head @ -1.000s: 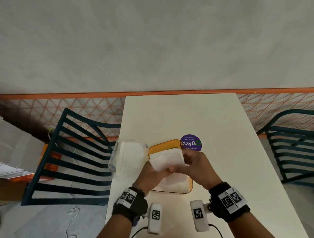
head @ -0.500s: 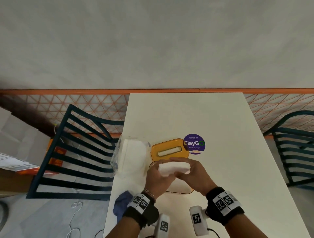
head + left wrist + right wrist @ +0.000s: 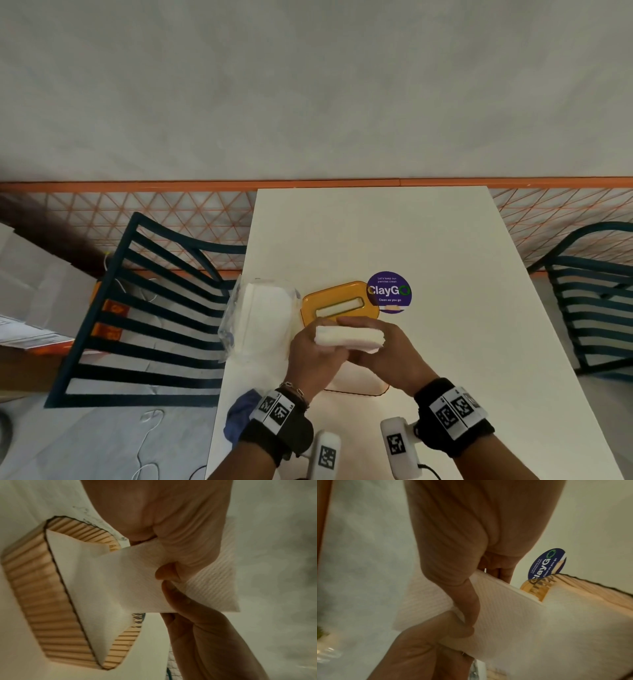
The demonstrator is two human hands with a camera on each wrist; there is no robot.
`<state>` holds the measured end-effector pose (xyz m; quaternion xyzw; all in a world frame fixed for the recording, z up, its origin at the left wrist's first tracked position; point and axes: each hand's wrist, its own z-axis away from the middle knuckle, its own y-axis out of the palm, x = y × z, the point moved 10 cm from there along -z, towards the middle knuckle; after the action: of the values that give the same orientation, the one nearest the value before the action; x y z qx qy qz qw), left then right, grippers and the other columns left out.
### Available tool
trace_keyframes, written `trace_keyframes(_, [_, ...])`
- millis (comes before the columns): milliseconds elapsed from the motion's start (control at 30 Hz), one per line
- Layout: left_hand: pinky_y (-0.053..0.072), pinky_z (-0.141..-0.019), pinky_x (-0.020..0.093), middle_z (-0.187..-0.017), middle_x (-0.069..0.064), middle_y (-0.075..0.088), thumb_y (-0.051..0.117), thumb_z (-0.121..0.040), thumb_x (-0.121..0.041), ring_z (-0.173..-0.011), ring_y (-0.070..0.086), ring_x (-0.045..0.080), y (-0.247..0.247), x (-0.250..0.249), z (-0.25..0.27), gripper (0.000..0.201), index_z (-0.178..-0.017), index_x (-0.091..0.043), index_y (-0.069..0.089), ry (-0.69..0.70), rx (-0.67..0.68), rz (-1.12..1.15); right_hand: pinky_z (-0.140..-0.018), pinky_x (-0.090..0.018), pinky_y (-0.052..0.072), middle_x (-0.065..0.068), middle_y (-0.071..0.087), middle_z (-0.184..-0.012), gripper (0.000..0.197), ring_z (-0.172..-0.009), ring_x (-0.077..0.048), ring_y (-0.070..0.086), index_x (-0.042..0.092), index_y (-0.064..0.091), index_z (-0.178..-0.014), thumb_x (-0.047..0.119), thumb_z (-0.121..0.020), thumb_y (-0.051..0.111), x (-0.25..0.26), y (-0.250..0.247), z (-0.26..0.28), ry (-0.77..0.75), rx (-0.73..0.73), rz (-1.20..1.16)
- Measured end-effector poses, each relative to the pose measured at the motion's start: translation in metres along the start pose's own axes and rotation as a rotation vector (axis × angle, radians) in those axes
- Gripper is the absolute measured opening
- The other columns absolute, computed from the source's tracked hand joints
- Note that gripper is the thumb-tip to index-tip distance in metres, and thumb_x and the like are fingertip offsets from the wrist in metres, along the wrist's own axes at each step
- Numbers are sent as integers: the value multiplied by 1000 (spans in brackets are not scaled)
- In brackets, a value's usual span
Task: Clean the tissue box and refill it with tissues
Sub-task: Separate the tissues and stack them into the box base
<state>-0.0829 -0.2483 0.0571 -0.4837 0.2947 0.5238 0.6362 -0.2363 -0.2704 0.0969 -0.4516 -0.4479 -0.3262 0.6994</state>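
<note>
Both hands hold a folded white stack of tissues above the open tissue box, a ribbed translucent orange tray. My left hand grips the stack's left end and my right hand grips its right end. In the left wrist view the tissues sit over the ribbed box, whose inside shows white. The right wrist view shows the thumb pressed on the tissues and the box rim. The orange lid with a slot lies on the table just beyond the hands.
A clear plastic pack of white tissues lies left of the box near the white table edge. A blue cloth hangs at the near left edge. A purple round sticker is beside the lid. Dark slatted chairs stand on both sides.
The hands have turned the tissue stack from flat to edge-on and drawn it nearer, uncovering the orange lid. The blue cloth has come into view as the head shifted.
</note>
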Motion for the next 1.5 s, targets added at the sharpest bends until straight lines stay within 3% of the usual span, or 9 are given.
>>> trace_keyframes(133, [59, -82, 21, -102, -10, 73, 89, -67, -21, -103, 70, 11, 6, 13, 0, 44, -104, -31, 68, -67, 34, -87, -93, -33, 58, 18, 75, -112, 53, -104, 0, 69, 37, 72, -120, 19, -74, 88, -9, 2, 1, 31, 18, 79])
trace_keyframes(333, [49, -68, 10, -93, -17, 68, 83, -76, -10, -94, 66, 9, 5, 21, -1, 39, -102, -31, 64, -179, 54, 45, -81, -27, 57, 11, 78, -96, 18, -88, -3, 71, 27, 77, -101, 21, -85, 79, 3, -6, -6, 76, 3, 61])
trace_keyframes(567, [58, -98, 54, -112, 7, 78, 88, -76, -20, -108, 73, 31, -5, 21, 1, 46, -119, -15, 72, -240, 189, 413, -90, -48, 60, -11, 77, -109, 28, -105, -31, 73, 11, 74, -113, 14, -85, 79, 7, -32, -4, 202, -92, -499])
trace_keyframes(733, [53, -100, 52, -126, 18, 72, 76, -85, -12, -118, 69, 37, -9, 31, 3, 47, -131, -7, 66, -390, 181, 827, -92, -47, 59, -13, 77, -109, 27, -103, -33, 73, 5, 73, -112, 9, -85, 77, -13, -37, 1, 315, -70, -491])
trace_keyframes(933, [55, -103, 48, -116, 3, 78, 70, -96, -16, -113, 71, 26, -15, 44, 2, 29, -124, -20, 70, -399, 137, 478, -89, -43, 60, -2, 79, -98, 22, -94, -24, 74, 14, 73, -102, 14, -82, 79, -60, -27, 12, 466, 15, -106])
trace_keyframes(1100, [57, -100, 45, -126, 1, 68, 68, -85, -17, -113, 66, 22, -13, 41, -6, 50, -133, -24, 57, -349, 178, -63, -59, -22, 40, 3, 59, -81, 22, -74, -14, 55, 21, 54, -74, 23, -84, 73, -75, -23, 19, 558, 44, 347])
trace_keyframes(1200, [50, -98, 28, -142, 7, 56, 65, -88, -9, -127, 57, 26, -17, 29, -9, 63, -146, -23, 44, -272, 124, -270, -57, -19, 38, 0, 60, -87, 21, -78, -16, 55, 18, 55, -78, 24, -83, 74, -78, -20, 20, 595, 41, 433])
trace_keyframes(1333, [46, -104, 29, -151, 15, 51, 67, -90, -2, -141, 49, 28, -22, 26, -10, 72, -152, -19, 35, -241, 68, -289, -54, -16, 39, -2, 58, -94, 29, -81, -16, 56, 9, 65, -99, 24, -79, 80, -76, -17, 18, 631, 69, 481])
trace_keyframes(1500, [49, -104, 31, -145, 17, 57, 74, -87, -4, -136, 56, 28, -27, 30, -9, 76, -151, -18, 37, -249, 49, -257, -68, -34, 65, -7, 68, -98, 39, -80, -25, 74, 6, 64, -106, 14, -73, 84, -76, -12, 23, 731, 83, 395])
